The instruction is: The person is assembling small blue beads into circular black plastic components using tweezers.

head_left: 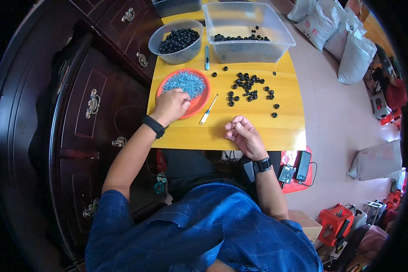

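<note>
My left hand (173,105) lies over the near left rim of an orange round plate (203,100). Its fingers are bent together at the edge of a heap of small clear-blue pieces (186,83); whatever is between the fingertips is hidden. Above the table's front edge, my right hand (245,136) is turned partly palm up, fingers curled with the thumb against them. Anything in its grip is too small to make out. Between the hands lies a thin tool with a white handle (204,119). Several black round parts (246,82) are scattered beyond my right hand.
A round translucent tub (154,43) full of black parts and a clear rectangular bin (254,55) stand at the back of the yellow table (186,137). A blue-green cutter knife (207,58) lies between. Dark drawers (88,109) border the left; white sacks (356,56) stand at right.
</note>
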Available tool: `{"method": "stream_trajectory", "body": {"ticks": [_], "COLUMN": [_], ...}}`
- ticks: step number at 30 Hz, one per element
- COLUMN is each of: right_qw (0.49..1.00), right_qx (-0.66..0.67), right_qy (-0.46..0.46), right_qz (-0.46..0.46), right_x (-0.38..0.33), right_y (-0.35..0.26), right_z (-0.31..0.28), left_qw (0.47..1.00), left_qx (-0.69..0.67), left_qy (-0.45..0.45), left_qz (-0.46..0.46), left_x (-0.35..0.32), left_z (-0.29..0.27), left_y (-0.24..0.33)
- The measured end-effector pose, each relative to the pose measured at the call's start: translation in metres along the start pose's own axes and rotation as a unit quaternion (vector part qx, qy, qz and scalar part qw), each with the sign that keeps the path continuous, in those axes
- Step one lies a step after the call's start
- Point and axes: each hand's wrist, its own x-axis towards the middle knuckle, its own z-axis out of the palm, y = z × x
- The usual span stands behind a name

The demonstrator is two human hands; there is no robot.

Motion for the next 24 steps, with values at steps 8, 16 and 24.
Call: {"method": "stream_trajectory", "body": {"ticks": [8, 16, 24], "right_qw": [1.0, 1.0, 1.0], "right_qx": [0.002, -0.002, -0.002], "right_qy": [-0.018, -0.026, -0.031], "right_qz": [-0.012, -0.007, -0.003], "right_x": [-0.005, -0.003, -0.003], "right_y": [0.001, 0.001, 0.0], "right_z": [-0.005, -0.003, -0.003], "left_qw": [0.997, 0.997, 0.994], "left_qx": [0.062, 0.03, 0.038], "left_qy": [-0.027, 0.026, 0.003], "left_qz": [0.039, 0.06, 0.1], "left_x": [0.005, 0.003, 0.005], "left_z": [0.021, 0.029, 0.029], "left_y": [0.003, -0.009, -0.011]}}
